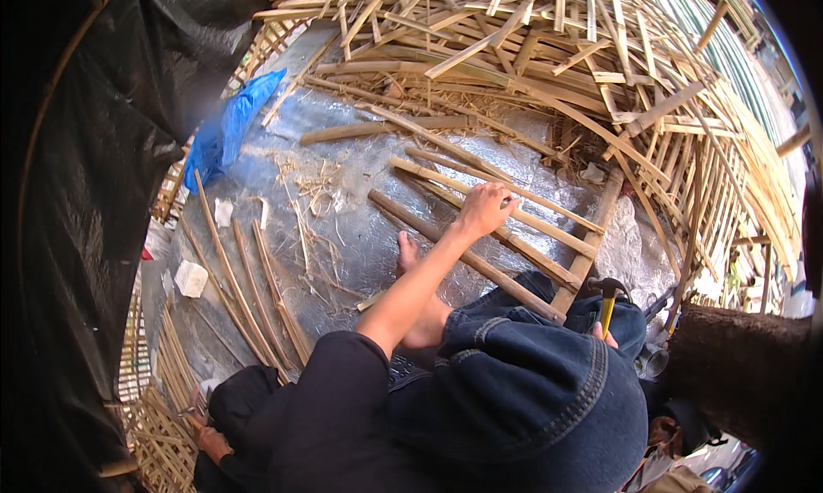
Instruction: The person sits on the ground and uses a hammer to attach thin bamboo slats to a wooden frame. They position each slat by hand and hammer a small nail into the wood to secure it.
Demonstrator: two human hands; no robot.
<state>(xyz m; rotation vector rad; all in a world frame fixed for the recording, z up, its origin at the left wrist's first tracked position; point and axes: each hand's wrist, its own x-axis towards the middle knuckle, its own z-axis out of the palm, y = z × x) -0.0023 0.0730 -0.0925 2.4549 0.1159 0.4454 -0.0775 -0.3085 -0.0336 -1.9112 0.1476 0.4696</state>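
My left hand [487, 210] reaches across a bamboo frame, its fingers closed around a pale bamboo slat [549, 231]. Something small and dark shows by the fingertips, too small to name. Several slats lie side by side, their right ends meeting a crosswise bamboo piece [606, 206]. A darker round pole [506, 279] forms the near side. To the right of my denim-covered knee, my right hand [607, 337] grips a hammer [609, 309] with a yellow handle and dark metal head, held upright. The knee hides most of that hand.
A large heap of split bamboo [514, 30] fills the far side. Loose strips [244, 296] and shavings [313, 189] lie left on the shiny floor sheet, near a blue plastic bag [225, 133] and a white block [190, 279]. Another person's hand [214, 443] works lower left. A thick log [729, 347] stands right.
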